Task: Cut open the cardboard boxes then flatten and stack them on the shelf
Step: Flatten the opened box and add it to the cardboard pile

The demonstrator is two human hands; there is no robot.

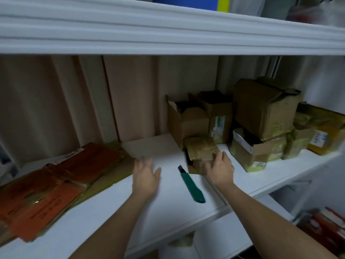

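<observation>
Right hand (221,170) on the small box (200,156) near the middle of the shelf (168,212), fingers (210,166) curled over its near top edge and holding it; left hand (146,177) hovering just beside, palm down, fingers spread and holding nothing. Green knife (191,185) lying flat on the shelf between the two hands, dark tip pointing toward the box, close to it but not touching. Likely step: drawing this box forward into the open patch of shelf for cutting. Best done by sliding it rather than lifting, since the taped top looks crumpled and soft and may give under a hard squeeze. Worth steering the box clear of the knife tip, or shifting the knife aside with the free left hand first. Once the box sits square in front, steady it with one hand well away from the taped seam, take up the knife by the handle with the other, and cut away from the holding hand. More boxes (261,116) crowded behind and to the right, so pull straight out to avoid toppling them. Flattened stack (56,184) already lying at the left end of the shelf, ready to receive the next piece.
</observation>
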